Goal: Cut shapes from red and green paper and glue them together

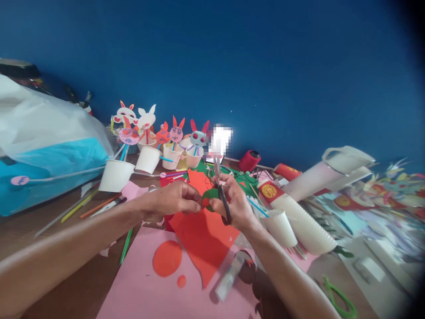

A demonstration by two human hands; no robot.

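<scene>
My right hand (236,201) holds a pair of scissors (226,208) by its dark handles, the blades pointing up and away. Its thumb also pins a small green paper piece (210,194) with a little red paper disc (206,202) against it. Close on the left, my left hand (175,199) has thumb and fingertips pinched together beside these pieces; what is between them is too small to make out. Beneath both hands lies a cut red paper sheet (207,239), on a pink sheet (129,274). A large red circle (167,258) and a small red circle (181,281) rest on the pink.
Paper cups (117,175) with bunny-faced figures stand at the back left. A plastic bag (49,146) fills the left side. Stacked cups (308,223), a white pitcher (318,175) and green-handled scissors (340,299) lie right. A clear tube-like object (229,277) rests in front.
</scene>
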